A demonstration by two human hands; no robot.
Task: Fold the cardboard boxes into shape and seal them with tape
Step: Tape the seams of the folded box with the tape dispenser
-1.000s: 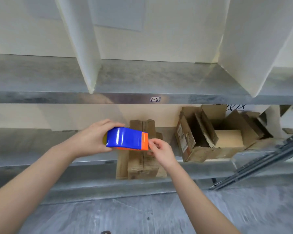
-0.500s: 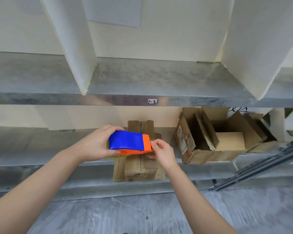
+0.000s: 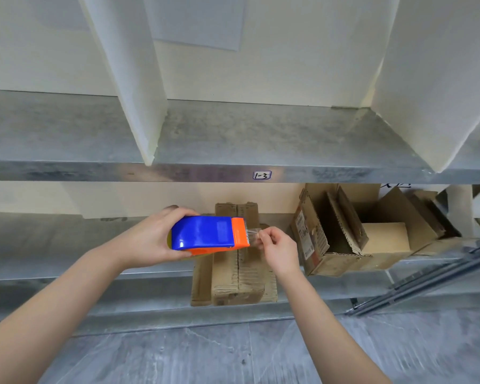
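Note:
My left hand grips a blue and orange tape dispenser, held level above the lower shelf. My right hand pinches the clear tape end just off the dispenser's orange toothed edge. Below both hands a stack of flattened cardboard boxes lies on the lower metal shelf, reaching past its front edge. To the right, an opened brown box lies on its side with flaps spread.
An upper metal shelf with white dividers carries a label reading 1-3. More loose cardboard is piled at the far right. A metal rail slants down at the right. Grey floor lies in front.
The dispenser has levelled out in my left hand. My right hand has drawn slightly to the right, pulling a short strip of tape from the orange edge.

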